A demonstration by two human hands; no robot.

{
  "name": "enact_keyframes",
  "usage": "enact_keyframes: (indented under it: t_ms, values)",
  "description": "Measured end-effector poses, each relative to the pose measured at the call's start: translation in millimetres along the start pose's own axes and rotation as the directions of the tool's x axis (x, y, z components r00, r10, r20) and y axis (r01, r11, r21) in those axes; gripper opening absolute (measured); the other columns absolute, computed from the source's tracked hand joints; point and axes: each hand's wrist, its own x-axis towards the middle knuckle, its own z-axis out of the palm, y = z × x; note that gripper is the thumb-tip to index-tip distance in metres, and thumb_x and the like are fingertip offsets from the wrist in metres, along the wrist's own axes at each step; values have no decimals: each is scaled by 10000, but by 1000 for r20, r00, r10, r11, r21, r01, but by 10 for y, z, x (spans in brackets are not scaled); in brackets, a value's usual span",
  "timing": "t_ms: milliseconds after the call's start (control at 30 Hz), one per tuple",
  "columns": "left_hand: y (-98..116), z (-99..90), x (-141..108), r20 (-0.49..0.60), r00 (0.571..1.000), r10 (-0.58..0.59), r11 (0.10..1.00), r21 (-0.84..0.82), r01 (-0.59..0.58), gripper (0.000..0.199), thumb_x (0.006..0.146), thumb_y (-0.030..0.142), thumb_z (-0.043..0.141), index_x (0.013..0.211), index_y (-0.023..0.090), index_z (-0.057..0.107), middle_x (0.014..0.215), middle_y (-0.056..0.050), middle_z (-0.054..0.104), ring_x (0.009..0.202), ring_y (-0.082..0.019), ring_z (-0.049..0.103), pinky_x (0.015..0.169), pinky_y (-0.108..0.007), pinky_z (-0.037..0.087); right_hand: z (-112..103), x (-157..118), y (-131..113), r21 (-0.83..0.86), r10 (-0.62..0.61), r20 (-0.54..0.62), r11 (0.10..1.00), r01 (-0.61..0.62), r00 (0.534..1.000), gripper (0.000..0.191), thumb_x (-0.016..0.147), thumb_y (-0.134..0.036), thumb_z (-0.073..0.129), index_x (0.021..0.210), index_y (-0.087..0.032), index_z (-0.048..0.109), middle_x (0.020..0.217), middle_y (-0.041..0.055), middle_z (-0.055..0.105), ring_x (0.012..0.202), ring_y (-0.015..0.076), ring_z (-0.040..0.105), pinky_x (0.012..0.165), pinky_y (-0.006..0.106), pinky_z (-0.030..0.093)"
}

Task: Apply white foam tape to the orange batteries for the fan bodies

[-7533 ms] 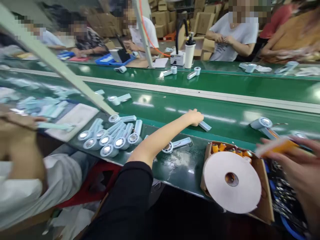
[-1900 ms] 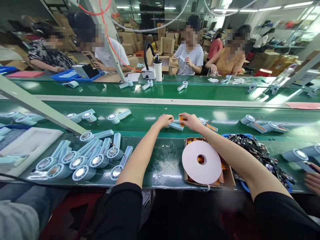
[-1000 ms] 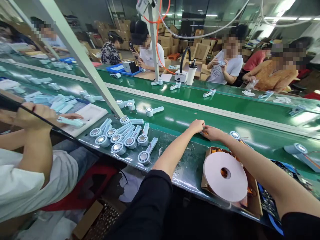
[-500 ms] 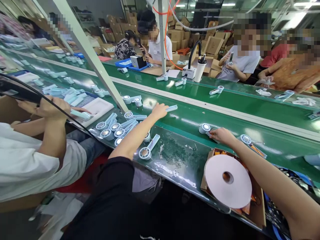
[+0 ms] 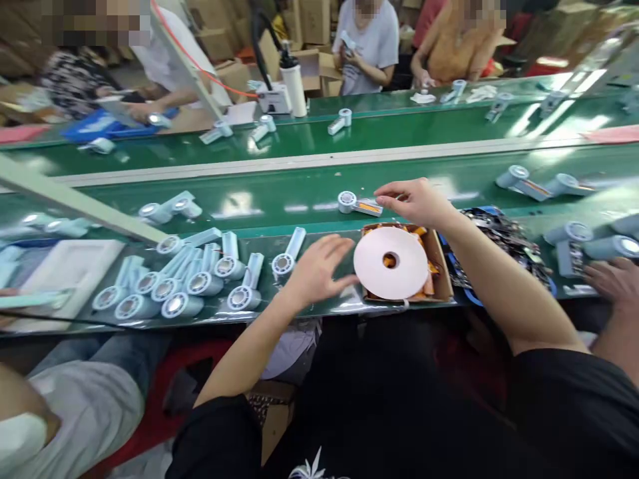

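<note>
My left hand is open, its fingers spread and empty, just left of a white roll. A light blue handheld fan body lies to its left on the bench edge. My right hand reaches over the green belt with thumb and fingers apart. Its fingertips are beside the handle of another fan body, whose open handle shows an orange battery. Whether they touch the handle cannot be made out. The roll rests on a cardboard box of orange-wrapped parts.
Several fan bodies are bunched on the left of the bench, near a white tray. A blue tray of dark parts is to the right. A slanted post crosses the left. A co-worker's hand is far right.
The view has swung right. My left hand has let go of a light blue piece and come back toward the roll. My right hand has moved from one fan body to the one with the orange battery.
</note>
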Motion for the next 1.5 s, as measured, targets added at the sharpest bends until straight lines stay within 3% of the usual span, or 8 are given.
enact_keyframes:
  t_ms: [233,400,600,867,1000,1167,1333,1500]
  values:
    - [546,104,451,74,933,353,923,-189,-334,747,744,530,872,1413,308,621,1540,-101,573,1530,-440,361,1251,-679,282,52,-1695,-235,240,309,-416,945,-225,855,408,1003,-545,634,843,-184,737,670,8,672,564,141,569,547,265,447]
    - [464,24,118,-137,945,298,940,-132,-316,781,805,595,817,1453,247,553,1437,-136,631,1499,-440,366,1269,-655,306,579,-2310,-444,536,389,18,774,-338,921,456,957,-579,689,1198,-195,739,606,-40,624,499,136,535,504,250,435]
    - [208,232,-378,-338,937,-85,987,-160,32,834,756,322,871,1463,262,433,1394,-141,574,1503,-428,330,1236,-663,345,821,-2242,-719,264,-69,411,963,-46,909,448,1076,-508,514,840,-236,781,678,14,692,603,156,613,605,261,443]
    - [370,473,-671,-351,922,-161,966,-247,75,791,759,240,818,1438,242,412,1393,-146,548,1485,-430,346,1201,-655,386,314,-1865,-104,-539,374,-84,762,-357,924,403,1020,-502,584,1163,-178,776,1207,202,694,1144,395,578,924,505,494]
    - [491,463,-722,-303,938,-169,963,-253,92,757,762,181,755,1433,231,408,1388,-156,559,1477,-425,354,1194,-655,393,351,-2052,-67,-244,385,-160,877,-415,909,265,987,-493,653,1097,-286,776,1206,106,740,1142,364,590,1011,574,469]
    - [597,405,-691,-299,952,-64,979,-204,2,794,731,88,656,1466,225,390,1352,-150,590,1431,-389,431,1235,-654,341,385,-2199,-205,607,546,-460,769,-201,700,392,953,-466,735,1283,-285,626,1212,90,761,1094,298,727,945,494,601]
    - [682,373,-635,-307,952,3,994,-100,-35,798,748,67,670,1493,220,430,1323,-150,641,1420,-412,442,1219,-645,361,439,-2085,-488,882,564,-165,452,-136,809,397,1031,-445,599,1395,-294,549,1374,103,709,1061,274,765,867,482,676]
    - [705,330,-681,-264,963,49,998,-12,-54,815,754,39,658,1524,223,465,1339,-137,675,1447,-425,425,1179,-609,422,468,-2051,-646,856,442,-123,500,-130,888,309,1080,-391,556,1379,-337,612,1527,49,606,1278,280,684,1060,512,620]
